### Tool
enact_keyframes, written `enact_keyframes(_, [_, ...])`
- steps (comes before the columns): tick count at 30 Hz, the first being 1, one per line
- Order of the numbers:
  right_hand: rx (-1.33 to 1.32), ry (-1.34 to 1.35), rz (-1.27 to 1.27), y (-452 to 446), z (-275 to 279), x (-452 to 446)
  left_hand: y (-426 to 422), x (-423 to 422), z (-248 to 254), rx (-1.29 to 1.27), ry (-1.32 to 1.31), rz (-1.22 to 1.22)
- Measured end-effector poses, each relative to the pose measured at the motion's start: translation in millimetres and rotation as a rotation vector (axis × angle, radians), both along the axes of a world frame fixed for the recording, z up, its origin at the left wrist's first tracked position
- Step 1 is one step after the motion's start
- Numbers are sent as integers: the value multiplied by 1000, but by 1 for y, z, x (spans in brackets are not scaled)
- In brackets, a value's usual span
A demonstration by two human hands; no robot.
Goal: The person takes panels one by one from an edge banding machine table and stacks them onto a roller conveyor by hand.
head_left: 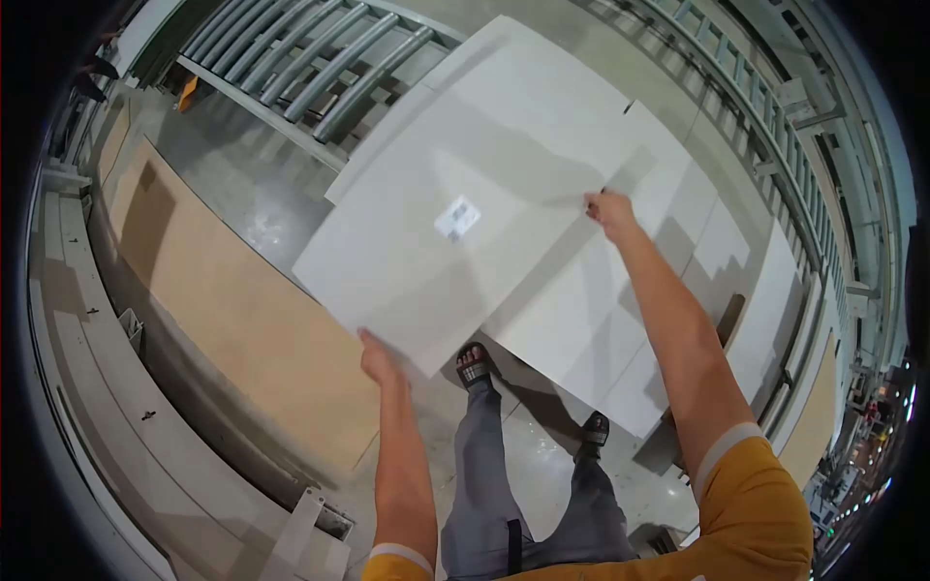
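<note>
A large white panel [387,271] with a small printed label [457,219] on its face lies at a slant in front of me. At its near left edge is my left hand [380,358], thumb on the top face and the other fingers hidden under the board. My right hand [610,211] is closed at the panel's right edge, arm stretched forward; what lies under its fingers is partly hidden. More white panels [601,310] lie beneath and to the right of the labelled one, casting a shadow on the floor.
A roller conveyor [300,58] stands at the upper left, with another roller track [756,107] along the right. Tan boards [242,339] lie on the left beside a long metal rail [155,416]. My sandalled feet [475,366] stand close to the panels.
</note>
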State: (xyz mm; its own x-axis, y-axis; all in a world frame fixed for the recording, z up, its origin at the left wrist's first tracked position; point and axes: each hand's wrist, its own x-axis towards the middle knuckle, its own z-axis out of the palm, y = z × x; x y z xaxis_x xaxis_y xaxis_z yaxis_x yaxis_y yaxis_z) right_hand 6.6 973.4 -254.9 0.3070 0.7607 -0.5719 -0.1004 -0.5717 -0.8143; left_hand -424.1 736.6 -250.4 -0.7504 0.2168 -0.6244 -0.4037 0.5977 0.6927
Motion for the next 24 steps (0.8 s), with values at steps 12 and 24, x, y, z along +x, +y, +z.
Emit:
enact_keyframes(12, [-70, -1181, 803, -85, 4, -18, 92, 69, -51, -27, 76, -130])
enact_keyframes(24, [-92, -1143, 774, -76, 3, -24, 106, 68, -54, 38, 78, -48])
